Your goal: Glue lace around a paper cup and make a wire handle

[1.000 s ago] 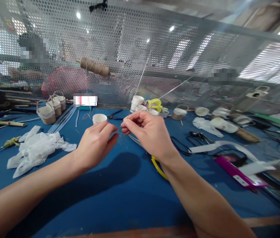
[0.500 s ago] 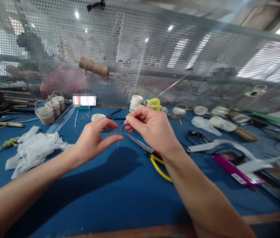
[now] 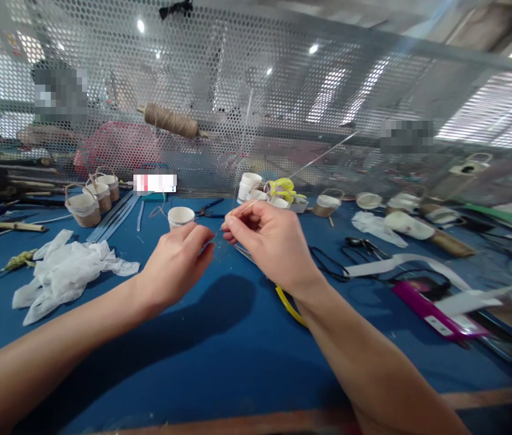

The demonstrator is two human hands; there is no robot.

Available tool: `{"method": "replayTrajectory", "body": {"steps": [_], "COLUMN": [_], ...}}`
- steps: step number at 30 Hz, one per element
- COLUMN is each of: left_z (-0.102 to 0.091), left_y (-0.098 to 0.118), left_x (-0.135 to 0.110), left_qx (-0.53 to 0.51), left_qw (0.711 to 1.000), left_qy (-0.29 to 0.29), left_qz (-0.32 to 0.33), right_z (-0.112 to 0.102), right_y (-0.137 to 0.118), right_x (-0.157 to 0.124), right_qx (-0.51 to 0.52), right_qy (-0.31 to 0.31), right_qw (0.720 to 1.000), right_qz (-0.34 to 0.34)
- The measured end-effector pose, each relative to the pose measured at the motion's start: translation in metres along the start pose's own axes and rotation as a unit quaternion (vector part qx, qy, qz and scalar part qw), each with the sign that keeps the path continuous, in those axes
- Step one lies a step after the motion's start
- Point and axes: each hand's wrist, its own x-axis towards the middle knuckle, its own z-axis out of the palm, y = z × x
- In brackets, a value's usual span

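Close together above the blue table [image 3: 165, 374], both of my hands are pinched. My left hand [image 3: 176, 260] closes thumb and fingertips on a thin thread [image 3: 217, 232], which spans the small gap to the other hand. With its fingertips together, my right hand [image 3: 274, 241] grips the same thread; a fine strand also shows along its fingers. Partly hidden beneath my right wrist lie scissors with yellow handles [image 3: 289, 307]. A white paper cup [image 3: 181, 216] stands just behind my left hand.
Crumpled white fabric [image 3: 72, 272] lies left, with small handled baskets [image 3: 82, 208] behind it. Pliers [image 3: 210, 209] rest near the back. On the right are a purple-cased item [image 3: 437, 314], white ribbon and black cords. A perforated metal screen [image 3: 219, 121] holding a twine spool [image 3: 171, 119] closes off the back.
My left fingers, apart before, have closed on the thread. The right hand has shifted slightly down and left, covering more of the scissors.
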Motion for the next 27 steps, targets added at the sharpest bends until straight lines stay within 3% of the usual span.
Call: {"method": "replayTrajectory", "body": {"steps": [2, 3, 6, 7, 8, 9, 10, 13, 14, 15, 17, 20, 24, 27], "left_z": [-0.005, -0.007, -0.009, -0.008, -0.006, -0.004, -0.003, 0.000, 0.001, 0.001, 0.003, 0.008, 0.010, 0.004], "left_y": [-0.002, -0.004, -0.012, -0.014, -0.016, -0.016, -0.016, -0.012, -0.009, -0.007, -0.003, 0.000, -0.001, -0.003], "left_x": [0.004, 0.006, 0.011, 0.011, 0.011, 0.011, 0.011, 0.008, 0.006, 0.004, 0.001, -0.004, -0.004, 0.000], "left_qx": [-0.169, -0.281, -0.557, -0.599, -0.617, -0.610, -0.579, -0.345, -0.239, -0.139, 0.011, 0.105, 0.107, 0.036], "left_qw": [0.980, 0.942, 0.751, 0.704, 0.682, 0.692, 0.731, 0.921, 0.965, 0.989, 0.998, 0.989, 0.991, 0.999], "left_qy": [-0.066, -0.118, -0.250, -0.268, -0.273, -0.263, -0.237, -0.083, -0.028, 0.015, 0.051, 0.056, 0.057, 0.030], "left_qz": [-0.087, -0.138, -0.253, -0.271, -0.281, -0.282, -0.272, -0.162, -0.102, -0.043, 0.045, 0.081, 0.064, 0.018], "right_z": [-0.005, -0.007, -0.014, -0.015, -0.016, -0.015, -0.015, -0.010, -0.008, -0.006, -0.003, 0.001, 0.003, 0.000], "right_y": [-0.004, -0.006, -0.011, -0.011, -0.011, -0.010, -0.009, -0.004, -0.002, -0.001, 0.001, 0.002, 0.002, 0.001], "right_x": [0.002, 0.003, 0.005, 0.006, 0.007, 0.008, 0.008, 0.009, 0.008, 0.008, 0.006, 0.001, -0.001, 0.001], "right_qx": [0.036, 0.066, 0.149, 0.159, 0.157, 0.147, 0.131, 0.082, 0.070, 0.060, 0.038, 0.007, -0.004, 0.009], "right_qy": [-0.020, -0.038, -0.087, -0.095, -0.097, -0.091, -0.080, -0.026, -0.010, 0.001, 0.010, 0.013, 0.011, 0.006], "right_qw": [0.999, 0.997, 0.983, 0.981, 0.980, 0.982, 0.986, 0.995, 0.997, 0.998, 0.999, 1.000, 1.000, 1.000], "right_qz": [0.017, 0.027, 0.055, 0.064, 0.070, 0.071, 0.069, 0.047, 0.039, 0.030, 0.015, -0.001, -0.013, -0.008]}}
